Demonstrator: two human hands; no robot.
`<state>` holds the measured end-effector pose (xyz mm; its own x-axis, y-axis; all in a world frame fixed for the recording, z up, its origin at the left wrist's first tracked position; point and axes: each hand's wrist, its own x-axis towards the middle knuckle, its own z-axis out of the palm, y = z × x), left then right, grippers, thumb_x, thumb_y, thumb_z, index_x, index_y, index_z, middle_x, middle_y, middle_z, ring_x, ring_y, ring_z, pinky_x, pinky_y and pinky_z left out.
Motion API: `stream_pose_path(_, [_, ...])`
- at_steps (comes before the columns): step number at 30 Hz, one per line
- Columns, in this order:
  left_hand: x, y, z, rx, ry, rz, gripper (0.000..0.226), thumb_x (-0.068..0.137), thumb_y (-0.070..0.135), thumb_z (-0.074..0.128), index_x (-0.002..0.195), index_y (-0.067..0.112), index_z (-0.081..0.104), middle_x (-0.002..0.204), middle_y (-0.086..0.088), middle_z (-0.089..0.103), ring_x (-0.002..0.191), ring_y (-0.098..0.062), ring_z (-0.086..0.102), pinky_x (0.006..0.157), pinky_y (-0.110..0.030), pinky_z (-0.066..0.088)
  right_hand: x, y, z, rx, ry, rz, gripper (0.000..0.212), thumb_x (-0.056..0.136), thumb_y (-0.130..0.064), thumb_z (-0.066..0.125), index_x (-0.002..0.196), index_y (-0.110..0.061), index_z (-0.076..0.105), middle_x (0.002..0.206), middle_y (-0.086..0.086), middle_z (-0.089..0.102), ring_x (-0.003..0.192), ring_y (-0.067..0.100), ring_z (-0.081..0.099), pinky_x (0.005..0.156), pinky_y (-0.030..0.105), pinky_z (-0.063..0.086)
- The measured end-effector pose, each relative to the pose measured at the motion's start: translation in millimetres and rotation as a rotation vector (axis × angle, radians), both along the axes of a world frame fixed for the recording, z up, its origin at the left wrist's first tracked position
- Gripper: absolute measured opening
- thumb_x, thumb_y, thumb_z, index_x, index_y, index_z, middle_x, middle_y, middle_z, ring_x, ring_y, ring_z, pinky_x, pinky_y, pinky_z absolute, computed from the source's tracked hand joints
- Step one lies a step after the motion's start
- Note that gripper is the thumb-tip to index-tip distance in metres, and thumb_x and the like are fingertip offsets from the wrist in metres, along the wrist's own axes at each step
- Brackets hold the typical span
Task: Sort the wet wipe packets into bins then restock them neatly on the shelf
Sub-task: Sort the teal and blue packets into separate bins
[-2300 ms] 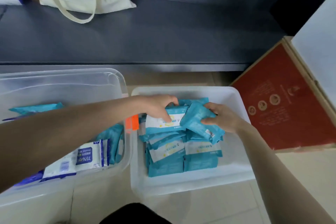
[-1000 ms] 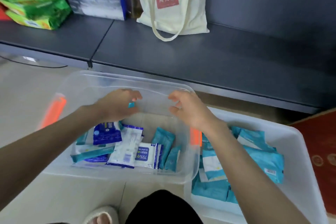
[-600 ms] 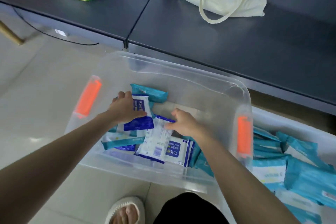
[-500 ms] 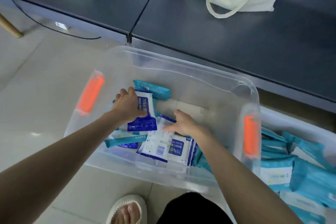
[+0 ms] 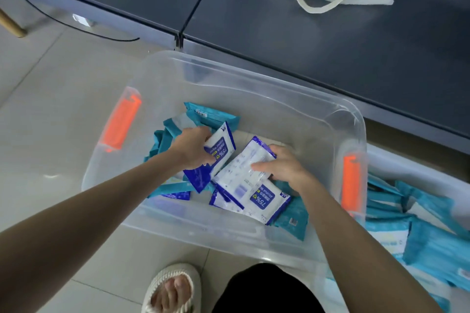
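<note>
Packets in the clear bin (image 5: 254, 89) look light, soft and slick, likely to bend or slip if pinched by a corner, so a flat hold across the middle seems safest. The left hand (image 5: 193, 150) grips one blue-and-white packet (image 5: 221, 150) near the bin's middle, fingers curled round its edge, and the right hand (image 5: 284, 168) holds a second packet (image 5: 241, 170) just beside it, thumb flat on top. At least four blue-and-white and about five teal packets (image 5: 211, 115) overlap in the clear bin, many more fill the white bin (image 5: 419, 175) against its right side, and none shows on the shelf (image 5: 305, 33) behind.
</note>
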<state>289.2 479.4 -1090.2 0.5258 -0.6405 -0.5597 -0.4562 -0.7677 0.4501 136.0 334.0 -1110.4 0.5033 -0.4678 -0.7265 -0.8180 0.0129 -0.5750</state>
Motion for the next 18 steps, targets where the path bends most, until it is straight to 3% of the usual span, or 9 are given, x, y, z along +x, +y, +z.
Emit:
stream_pose_path(3, [-8,-6,-2,0.061,0.093,-0.047,0.026,0.084,0.016,0.068,0.104,0.009,0.053,0.111,-0.013,0.063,0.091,-0.024,0.057,0.072,-0.03,0.044,-10,-9,3,0.003,0.01,-0.02,0.021,0.08,-0.009,0.074,0.091,-0.02,0.061,0.095,0.003,0.069,0.084,0.019,0.067,0.064,0.028,0.054])
stream_pose_path(7, [-13,-14,-4,0.025,0.212,0.054,0.026,0.089,0.017,0.063,0.104,0.01,0.044,0.104,-0.01,0.056,0.087,-0.022,0.055,0.071,-0.029,0.042,-11,-5,5,0.075,-0.055,-0.126,0.023,0.081,-0.004,0.072,0.095,-0.016,0.057,0.094,0.002,0.067,0.075,0.013,0.064,0.056,0.026,0.051])
stream_pose_path(11, [-13,-15,-4,0.015,0.284,0.085,0.04,0.083,0.011,0.069,0.112,0.01,0.041,0.112,-0.012,0.057,0.097,-0.026,0.06,0.075,-0.031,0.048,-10,0,7,0.166,-0.181,-0.328,0.023,0.082,0.001,0.07,0.082,-0.018,0.058,0.087,0.004,0.068,0.078,0.018,0.067,0.072,0.038,0.057])
stream_pose_path(15, [-12,-12,-4,0.077,0.302,0.07,0.035,0.084,0.01,0.068,0.112,0.01,0.047,0.115,-0.013,0.06,0.099,-0.028,0.062,0.077,-0.031,0.049,-10,-3,5,-0.03,-0.172,-0.365,0.012,0.079,-0.008,0.075,0.082,-0.012,0.064,0.083,0.003,0.068,0.07,0.014,0.064,0.059,0.018,0.051])
stream_pose_path(16, [-12,-12,-3,0.098,0.314,0.069,0.032,0.086,0.01,0.066,0.111,0.011,0.046,0.114,-0.013,0.06,0.097,-0.028,0.062,0.076,-0.031,0.05,-11,-4,3,-0.104,-0.174,-0.404,0.011,0.079,-0.012,0.076,0.084,-0.012,0.065,0.083,0.002,0.068,0.07,0.013,0.063,0.059,0.018,0.05])
stream_pose_path(18, [-11,-11,-3,0.156,0.345,0.051,0.029,0.088,0.013,0.063,0.111,0.012,0.044,0.108,-0.009,0.06,0.088,-0.023,0.062,0.072,-0.029,0.05,-13,-7,-2,-0.2,-0.164,-0.508,0.014,0.078,-0.019,0.077,0.087,-0.013,0.067,0.089,0.005,0.07,0.079,0.018,0.065,0.072,0.028,0.054])
